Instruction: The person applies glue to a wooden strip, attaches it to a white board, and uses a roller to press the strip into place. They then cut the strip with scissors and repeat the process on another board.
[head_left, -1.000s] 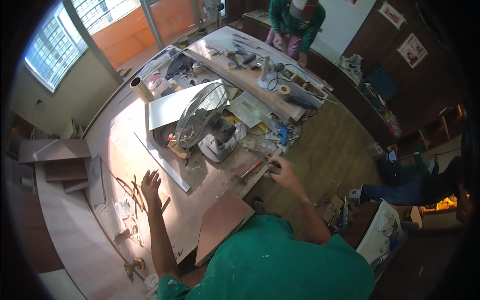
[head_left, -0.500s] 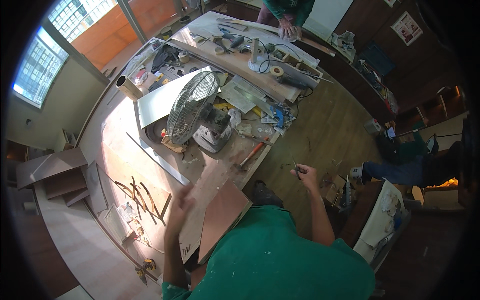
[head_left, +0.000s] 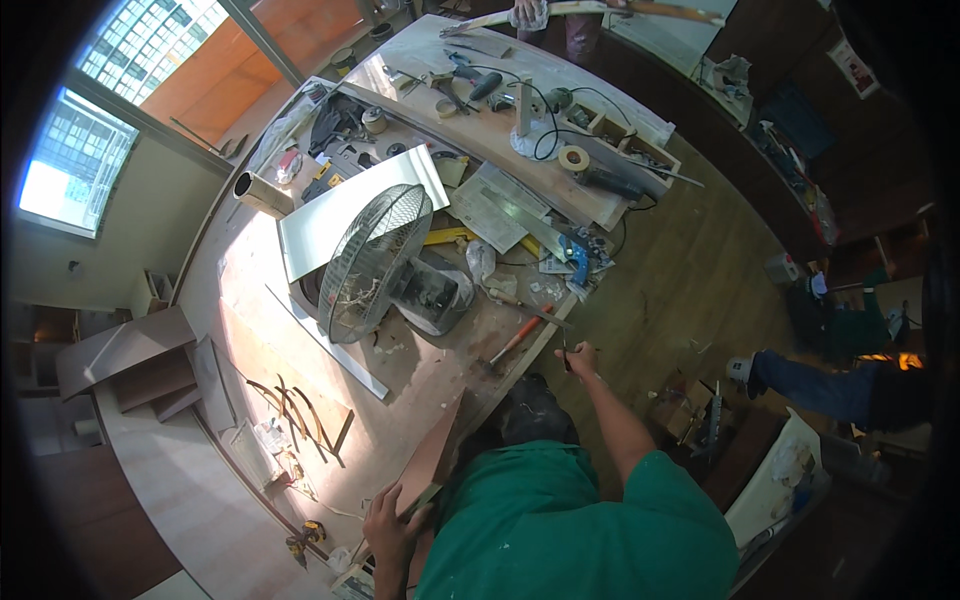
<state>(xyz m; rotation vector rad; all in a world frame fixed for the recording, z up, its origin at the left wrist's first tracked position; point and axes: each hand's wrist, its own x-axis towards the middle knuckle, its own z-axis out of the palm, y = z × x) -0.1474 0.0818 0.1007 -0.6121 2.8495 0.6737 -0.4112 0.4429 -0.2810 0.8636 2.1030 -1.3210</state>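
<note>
My left hand [head_left: 388, 528] is at the near end of a brown wooden panel [head_left: 434, 452], its fingers along one side and its thumb across the other. The panel leans at the table's near edge beside my body. In my right hand [head_left: 582, 362] is a small dark-handled tool [head_left: 567, 357], held just off the table's right edge; its exact kind is too small to make out. Close to that hand, a hammer with an orange-red handle [head_left: 522, 334] lies on the worktable [head_left: 440, 370]. A thin-bladed tool with a wooden handle [head_left: 512, 300] lies beyond it.
A caged fan [head_left: 375, 265] stands mid-table by a white panel [head_left: 350, 210]. Curved dark strips [head_left: 300, 415] lie at left, with a yellow-black drill [head_left: 305, 540] nearer. At the far side, a person's hand [head_left: 528, 14] holds a long wood strip [head_left: 590, 8]. Another person's leg [head_left: 810, 388] extends at right.
My left hand has dropped toward me onto the panel, which now shows at a steeper tilt. My right hand has come left, nearer the table edge. The far co-worker has raised the wood strip.
</note>
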